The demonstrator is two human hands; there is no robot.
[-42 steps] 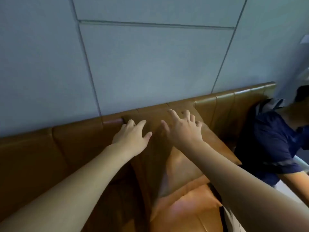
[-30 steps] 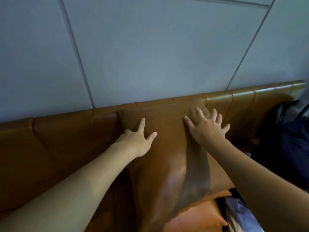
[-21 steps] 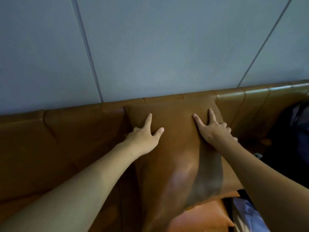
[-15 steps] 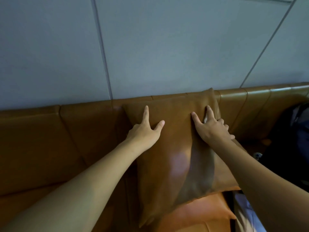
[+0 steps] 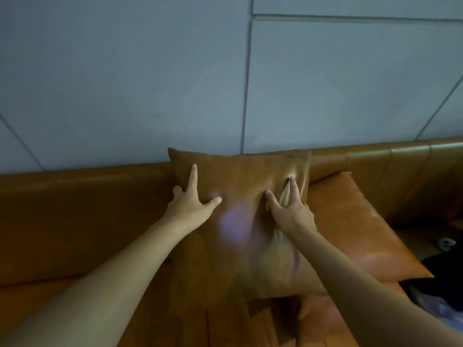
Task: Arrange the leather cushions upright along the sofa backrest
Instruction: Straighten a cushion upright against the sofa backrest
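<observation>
A brown leather cushion [image 5: 240, 236] stands upright against the tan sofa backrest [image 5: 87, 196], its top edge just above the backrest. My left hand [image 5: 191, 201] lies flat on its upper left with fingers spread. On the upper right, my right hand [image 5: 288, 209] presses into the cushion and dents the leather into a fold. A lighter orange cushion [image 5: 350, 226] leans to the right, partly behind the brown one.
A grey panelled wall [image 5: 150, 83] rises behind the sofa. The sofa seat [image 5: 225, 326] shows below the cushion. Dark clothing and pale fabric [image 5: 441, 284] lie at the right edge, with a small object [image 5: 444, 242] on the seat there.
The brown cushion has shifted left along the backrest with both hands on it. The orange cushion is now uncovered on its right. The view has turned left.
</observation>
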